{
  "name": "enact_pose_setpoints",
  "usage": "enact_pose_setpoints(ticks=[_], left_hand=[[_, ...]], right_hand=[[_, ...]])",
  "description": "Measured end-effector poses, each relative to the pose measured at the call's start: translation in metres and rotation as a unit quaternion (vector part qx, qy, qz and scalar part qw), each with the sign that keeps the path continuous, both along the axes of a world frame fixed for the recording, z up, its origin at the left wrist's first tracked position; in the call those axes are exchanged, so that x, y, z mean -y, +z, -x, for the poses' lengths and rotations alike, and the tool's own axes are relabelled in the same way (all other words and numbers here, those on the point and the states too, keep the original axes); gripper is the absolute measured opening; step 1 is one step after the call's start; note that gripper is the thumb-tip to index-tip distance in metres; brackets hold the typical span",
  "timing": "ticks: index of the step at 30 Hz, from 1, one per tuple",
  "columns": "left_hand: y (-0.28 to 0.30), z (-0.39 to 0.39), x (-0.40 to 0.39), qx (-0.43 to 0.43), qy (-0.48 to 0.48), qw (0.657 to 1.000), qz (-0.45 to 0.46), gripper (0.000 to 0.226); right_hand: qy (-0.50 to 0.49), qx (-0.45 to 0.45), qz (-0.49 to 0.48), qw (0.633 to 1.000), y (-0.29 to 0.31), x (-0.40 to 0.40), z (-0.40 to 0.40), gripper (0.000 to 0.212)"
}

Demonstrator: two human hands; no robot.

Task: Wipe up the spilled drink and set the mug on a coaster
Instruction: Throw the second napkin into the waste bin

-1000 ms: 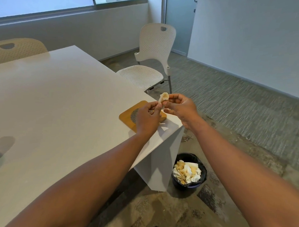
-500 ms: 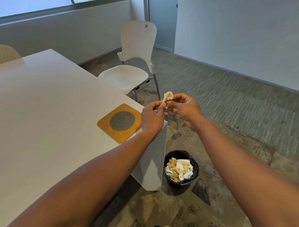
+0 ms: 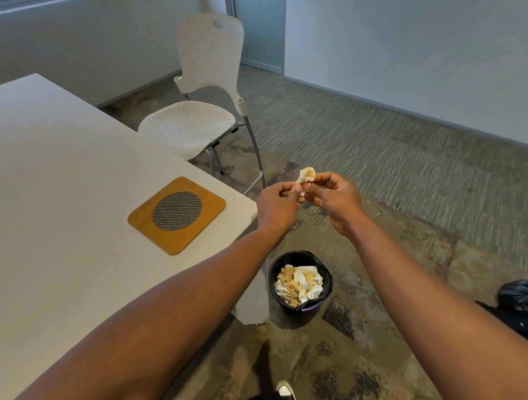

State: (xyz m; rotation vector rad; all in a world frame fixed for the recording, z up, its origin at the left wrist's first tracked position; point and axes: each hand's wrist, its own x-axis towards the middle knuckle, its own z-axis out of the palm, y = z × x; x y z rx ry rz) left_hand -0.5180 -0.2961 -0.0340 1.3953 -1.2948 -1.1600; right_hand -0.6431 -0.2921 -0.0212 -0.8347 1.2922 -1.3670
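Observation:
A small crumpled tissue [image 3: 306,175], white with a tan stain, is pinched between my left hand [image 3: 276,204] and my right hand [image 3: 332,196]. Both hands hover past the table's corner, above the floor. A square wooden coaster [image 3: 195,227] with a round mesh centre lies on the white table [image 3: 60,191] near that corner, left of my hands. Nothing stands on the coaster. No mug is in view.
A black bin [image 3: 300,304] holding several stained tissues stands on the floor below my hands, beside the table's base. A white perforated chair [image 3: 201,91] stands behind the table's corner. A dark bag [image 3: 518,295] lies at the right edge. Carpet stretches to the right.
My hands, holding the tissue, have moved off the coaster and beyond the table's corner, to above the floor near the bin. The view has swung right, which uncovers the whole coaster.

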Motion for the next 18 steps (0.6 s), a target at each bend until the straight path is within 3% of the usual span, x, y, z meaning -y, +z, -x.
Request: enact_pose_setpoints(ticks=[11, 18], left_hand=[[-0.055, 0.015, -0.017, 0.005, -0.035, 0.988, -0.149, 0.011], [-0.069, 0.017, -0.005, 0.001, -0.03, 0.98, -0.195, 0.019]], right_hand=[[-0.007, 0.003, -0.12, 0.993, -0.071, -0.021, 0.021, 0.024], [-0.025, 0.014, -0.151, 0.988, -0.084, -0.009, 0.023, 0.015]])
